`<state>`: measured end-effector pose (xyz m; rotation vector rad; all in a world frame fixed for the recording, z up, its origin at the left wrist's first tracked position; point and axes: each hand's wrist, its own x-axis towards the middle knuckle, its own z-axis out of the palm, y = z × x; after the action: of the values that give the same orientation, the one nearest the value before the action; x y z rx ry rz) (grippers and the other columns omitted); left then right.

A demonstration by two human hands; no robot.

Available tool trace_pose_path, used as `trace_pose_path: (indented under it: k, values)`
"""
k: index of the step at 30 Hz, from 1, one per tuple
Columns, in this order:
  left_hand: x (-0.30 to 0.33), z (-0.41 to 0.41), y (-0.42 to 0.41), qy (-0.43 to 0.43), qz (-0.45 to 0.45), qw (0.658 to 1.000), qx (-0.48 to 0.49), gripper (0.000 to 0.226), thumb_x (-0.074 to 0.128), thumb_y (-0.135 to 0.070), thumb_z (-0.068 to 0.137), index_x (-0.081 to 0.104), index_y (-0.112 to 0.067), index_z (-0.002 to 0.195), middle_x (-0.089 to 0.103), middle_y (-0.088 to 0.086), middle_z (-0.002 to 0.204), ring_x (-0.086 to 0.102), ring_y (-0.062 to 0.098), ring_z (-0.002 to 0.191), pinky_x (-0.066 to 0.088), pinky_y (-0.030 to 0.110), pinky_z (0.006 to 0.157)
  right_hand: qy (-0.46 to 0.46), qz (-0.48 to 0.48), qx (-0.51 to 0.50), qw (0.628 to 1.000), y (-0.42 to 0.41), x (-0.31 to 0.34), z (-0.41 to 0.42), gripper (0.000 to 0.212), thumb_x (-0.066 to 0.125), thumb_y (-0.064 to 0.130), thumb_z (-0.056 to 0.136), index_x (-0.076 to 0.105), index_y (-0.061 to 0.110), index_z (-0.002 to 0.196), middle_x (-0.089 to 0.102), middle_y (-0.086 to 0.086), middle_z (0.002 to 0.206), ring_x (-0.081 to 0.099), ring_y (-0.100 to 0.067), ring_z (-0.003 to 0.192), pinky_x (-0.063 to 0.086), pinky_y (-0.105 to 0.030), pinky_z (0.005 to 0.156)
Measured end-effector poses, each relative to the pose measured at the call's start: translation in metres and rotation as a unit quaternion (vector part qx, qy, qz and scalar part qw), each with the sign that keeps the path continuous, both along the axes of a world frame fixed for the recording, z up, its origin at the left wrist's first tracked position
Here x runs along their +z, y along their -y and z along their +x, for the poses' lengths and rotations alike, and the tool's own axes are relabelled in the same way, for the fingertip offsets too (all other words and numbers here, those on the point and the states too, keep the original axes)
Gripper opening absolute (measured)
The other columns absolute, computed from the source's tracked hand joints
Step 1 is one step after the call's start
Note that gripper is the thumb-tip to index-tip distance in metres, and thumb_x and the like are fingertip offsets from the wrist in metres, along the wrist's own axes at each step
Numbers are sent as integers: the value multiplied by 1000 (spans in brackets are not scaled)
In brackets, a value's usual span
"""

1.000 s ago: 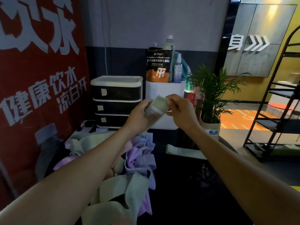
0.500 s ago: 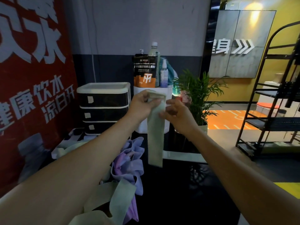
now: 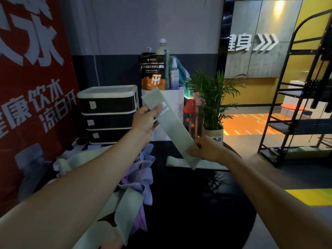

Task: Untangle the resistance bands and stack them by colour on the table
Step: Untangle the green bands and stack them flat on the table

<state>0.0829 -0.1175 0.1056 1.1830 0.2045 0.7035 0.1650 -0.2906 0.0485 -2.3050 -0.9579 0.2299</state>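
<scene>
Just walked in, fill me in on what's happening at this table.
A person is sorting resistance bands. Both hands hold one green band stretched flat in the air: the left hand pinches its upper end, the right hand its lower end. Right below it, another green band already lies flat on the black table. To the left, a tangled pile of green and purple bands waits to be sorted.

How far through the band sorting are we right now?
Done: one green band lies flat on the table. In hand: a second green band, stretched between the left hand and right hand. Left: the tangled green and purple pile.
</scene>
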Motion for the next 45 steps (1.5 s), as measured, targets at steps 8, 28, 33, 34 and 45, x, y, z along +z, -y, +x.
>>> trace_pose_path:
  k: [8,28,33,34,45]
  values:
    - [-36,11,-14,-74,-54,995,37,11,60,-13,89,57,-23,87,62,-5,87,58,7,75,47,19,59,-29,-37,-74,996,51,-35,30,10,54,6,89,62,1,88,49,-4,78,45,-16,71,31,-21,53]
    - [-148,87,-20,-357,201,909,79,18,59,-11,90,54,-15,73,57,8,79,59,17,64,52,34,76,-6,119,-407,906,97,-103,118,23,59,5,84,59,3,107,60,-16,110,55,-31,103,45,-34,83]
    - [-159,96,-19,-379,271,879,101,28,61,-11,87,50,-21,64,58,8,85,53,22,80,44,30,71,26,110,-403,908,92,-117,130,19,56,2,82,59,3,101,61,-17,104,54,-29,94,42,-32,77]
    - [-161,97,-18,-387,282,872,106,29,61,-11,87,49,-21,62,57,7,84,52,22,79,39,28,69,29,109,-402,909,92,-120,131,19,54,1,82,59,3,100,60,-16,103,53,-27,92,40,-30,76]
    - [-175,99,-21,-427,333,833,110,33,57,-8,88,46,-18,59,55,6,81,52,23,80,39,28,71,93,35,-385,918,84,-133,132,24,46,-1,83,60,2,103,58,-21,107,53,-38,97,45,-41,80]
